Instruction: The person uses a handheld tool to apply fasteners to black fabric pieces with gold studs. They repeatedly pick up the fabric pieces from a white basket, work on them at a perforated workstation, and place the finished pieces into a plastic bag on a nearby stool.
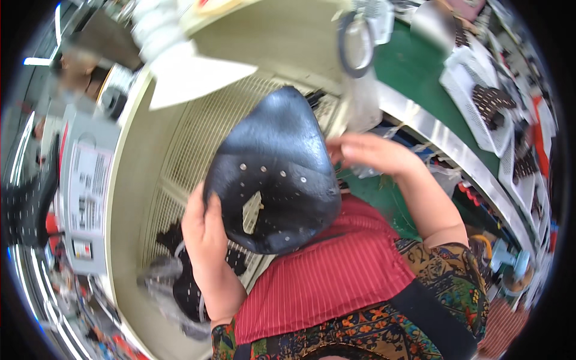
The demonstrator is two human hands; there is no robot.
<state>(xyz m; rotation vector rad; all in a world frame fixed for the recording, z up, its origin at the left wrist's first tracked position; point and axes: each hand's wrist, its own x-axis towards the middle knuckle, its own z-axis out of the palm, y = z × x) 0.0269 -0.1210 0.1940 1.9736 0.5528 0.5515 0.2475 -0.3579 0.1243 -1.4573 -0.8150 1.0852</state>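
Cream-walled booth [129,198] with slatted grille base [198,132]; green-topped table [414,72], metal-edged, at right; bright strip lights [37,61] far left.

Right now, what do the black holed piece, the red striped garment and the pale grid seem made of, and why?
Black piece: perhaps leather or plastic, glossy; broad highlights.
Red garment: likely woven fabric, matte; soft folds.
Pale grid: painted metal or plastic, unclear; dull, even colour, thin bars.
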